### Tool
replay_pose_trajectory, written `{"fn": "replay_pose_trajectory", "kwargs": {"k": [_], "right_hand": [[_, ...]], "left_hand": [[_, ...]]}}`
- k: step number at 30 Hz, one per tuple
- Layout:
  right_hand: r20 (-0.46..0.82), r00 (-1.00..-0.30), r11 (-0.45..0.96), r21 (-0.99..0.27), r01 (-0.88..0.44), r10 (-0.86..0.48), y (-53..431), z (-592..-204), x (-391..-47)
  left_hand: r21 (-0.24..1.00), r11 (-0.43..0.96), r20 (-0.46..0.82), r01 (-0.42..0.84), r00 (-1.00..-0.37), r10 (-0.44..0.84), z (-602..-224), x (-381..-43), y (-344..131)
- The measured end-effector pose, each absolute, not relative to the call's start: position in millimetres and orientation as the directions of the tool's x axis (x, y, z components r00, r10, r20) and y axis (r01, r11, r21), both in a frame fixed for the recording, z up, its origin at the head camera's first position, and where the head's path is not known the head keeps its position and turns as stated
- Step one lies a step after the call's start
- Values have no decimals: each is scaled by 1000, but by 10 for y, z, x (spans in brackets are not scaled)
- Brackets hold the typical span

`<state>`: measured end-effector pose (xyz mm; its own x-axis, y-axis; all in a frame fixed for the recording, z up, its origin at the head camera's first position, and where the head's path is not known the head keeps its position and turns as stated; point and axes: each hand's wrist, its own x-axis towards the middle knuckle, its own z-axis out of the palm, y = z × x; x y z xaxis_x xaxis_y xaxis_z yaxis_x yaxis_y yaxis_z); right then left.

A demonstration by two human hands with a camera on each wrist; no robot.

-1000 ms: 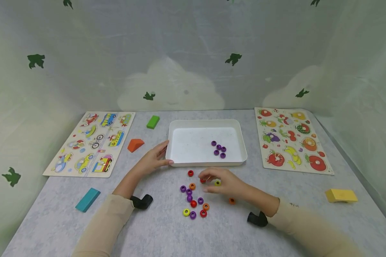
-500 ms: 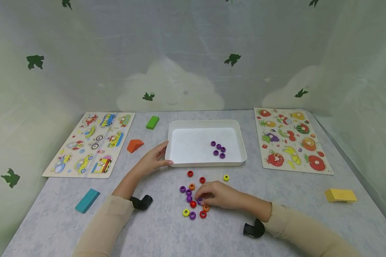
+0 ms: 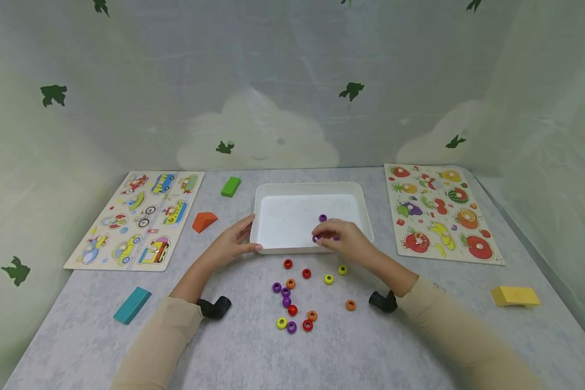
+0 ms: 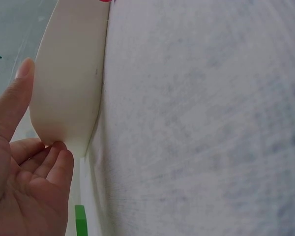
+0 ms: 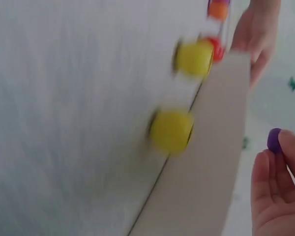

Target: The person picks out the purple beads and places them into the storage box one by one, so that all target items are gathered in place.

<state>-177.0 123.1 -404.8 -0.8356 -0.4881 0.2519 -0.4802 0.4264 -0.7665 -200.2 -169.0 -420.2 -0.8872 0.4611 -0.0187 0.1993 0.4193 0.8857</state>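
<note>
Pale cloth point(image 3: 283, 76) with dark green cutouts point(image 3: 352, 91) hangs behind a mottled grey tabletop point(image 3: 246, 357). Left grip point(image 3: 230, 244) holds the near left corner of a white tray point(image 3: 283, 216), thumb along the near wall and bent fingers against the left end. Over the tray, to the right of that grip, the right grip point(image 3: 350, 239) pinches a purple bead point(image 5: 274, 140) between thumb and fingertip. Just beyond the right grip another bead point(image 3: 323, 218), also purple, lies in the tray; more purple shows beneath the hand, too covered to count.

Nearer the person than the right grip, loose beads point(image 3: 292, 310) lie scattered on the tabletop: four red, four purple, three orange and three yellow. Two yellow ones are the closest to it, just outside the tray.

Left of the left grip sits an orange block point(image 3: 204, 222), with a green block point(image 3: 231, 187) farther back, a vehicle puzzle point(image 3: 136, 219) farther left and a teal block point(image 3: 132, 305) nearer the person. Right of the right grip lies a fruit puzzle point(image 3: 443, 214), and well apart, farther right, a yellow block point(image 3: 515, 296).
</note>
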Motion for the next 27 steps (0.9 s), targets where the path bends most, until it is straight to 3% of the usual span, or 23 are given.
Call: {"fn": "replay_pose_trajectory", "kwargs": {"k": [6,12,20,27], "right_hand": [[154,-920,530,-778,-337,-360,1328,-4161,-2125],[22,-946,624,-746,-232,-325,1273,-4231,-2244],[2,-918,698,-650,-302,-395,1172,-4225,-2233],[91,-901,613,-704,-359,-424,1163,-4146,-2113]], "left_hand": [[886,423,-22,191,-894,448,-4291,-2040,-1708],[885,426,-23,189,-894,447,-4293,-2036,-1712],[884,431,-33,181,-895,444,-4245,-2006,-1703],[897,413,-47,160,-893,447,-4126,-1951,-1671]]}}
